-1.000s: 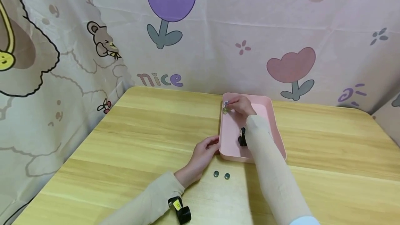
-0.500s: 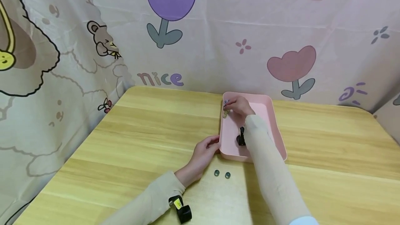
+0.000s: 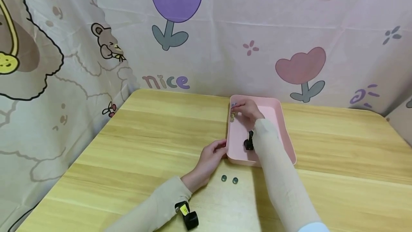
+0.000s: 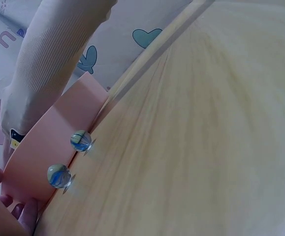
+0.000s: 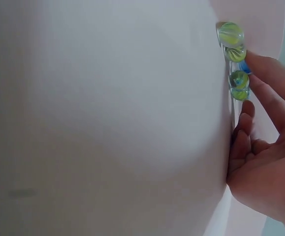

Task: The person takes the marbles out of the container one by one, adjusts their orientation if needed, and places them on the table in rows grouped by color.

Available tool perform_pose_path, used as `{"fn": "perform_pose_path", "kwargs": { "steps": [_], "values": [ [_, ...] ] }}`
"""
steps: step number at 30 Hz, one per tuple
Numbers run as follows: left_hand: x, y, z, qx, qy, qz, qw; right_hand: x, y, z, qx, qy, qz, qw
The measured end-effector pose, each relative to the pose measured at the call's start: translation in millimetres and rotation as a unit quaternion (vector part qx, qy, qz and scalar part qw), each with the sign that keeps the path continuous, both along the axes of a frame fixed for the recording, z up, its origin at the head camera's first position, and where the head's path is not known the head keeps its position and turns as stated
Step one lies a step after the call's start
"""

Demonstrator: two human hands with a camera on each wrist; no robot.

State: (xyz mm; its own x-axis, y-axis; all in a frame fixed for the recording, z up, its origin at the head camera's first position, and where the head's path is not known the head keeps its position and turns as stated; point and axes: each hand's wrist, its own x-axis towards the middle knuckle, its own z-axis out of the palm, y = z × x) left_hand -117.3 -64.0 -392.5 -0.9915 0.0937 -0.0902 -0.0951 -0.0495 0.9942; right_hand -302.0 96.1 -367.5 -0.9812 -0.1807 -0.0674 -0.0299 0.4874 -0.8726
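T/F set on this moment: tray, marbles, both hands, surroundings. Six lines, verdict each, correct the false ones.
1. The left hand touches the pink tray. True.
2. Every marble is inside the tray. False: two marbles lie on the wooden table, outside the tray.
3. The right hand is inside the tray, next to several other marbles. True.
4. The two marbles on the table touch each other. False: there is a gap between them.
5. The backdrop has the word "nice" printed on it. True.
6. Both sleeves are black. False: the sleeves are pale.
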Motion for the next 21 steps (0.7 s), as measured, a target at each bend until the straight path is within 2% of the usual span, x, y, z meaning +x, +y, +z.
{"fn": "perform_pose_path", "kwargs": {
  "steps": [5,14,21],
  "values": [
    [0.0,0.6,1.9,0.0,-0.001,-0.001,1.0,-1.3,1.6,0.7,-0.035,-0.016,-0.002,0.9992],
    [-0.5,1.5,4.1,-0.004,-0.008,0.002,1.0,-1.3,2.9,3.6,-0.063,-0.042,-0.02,0.9969],
    [0.0,1.0,1.2,-0.009,-0.016,0.0,0.9998,1.1,3.6,2.8,-0.083,-0.054,-0.026,0.9947]
  ]
}}
